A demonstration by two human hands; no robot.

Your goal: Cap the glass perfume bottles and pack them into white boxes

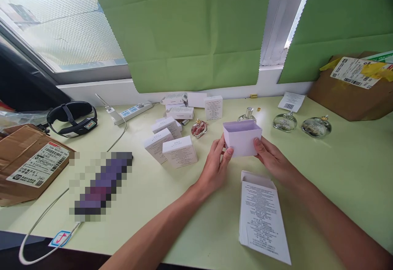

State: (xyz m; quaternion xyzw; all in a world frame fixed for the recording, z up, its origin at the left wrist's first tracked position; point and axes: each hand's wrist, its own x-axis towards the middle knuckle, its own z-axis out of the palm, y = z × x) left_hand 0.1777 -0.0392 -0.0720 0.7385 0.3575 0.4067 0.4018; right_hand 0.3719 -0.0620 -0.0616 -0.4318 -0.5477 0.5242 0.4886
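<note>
Both hands are gripping a small open-topped lilac tray (242,138), holding it upright just above the table (337,171). The left hand (215,164) is clamping its left side, thumb on the front face; the right hand (272,158) is clamping its right side. So the tray is sitting between the two hands. A printed white box (262,216) is lying flat just below them.
</note>
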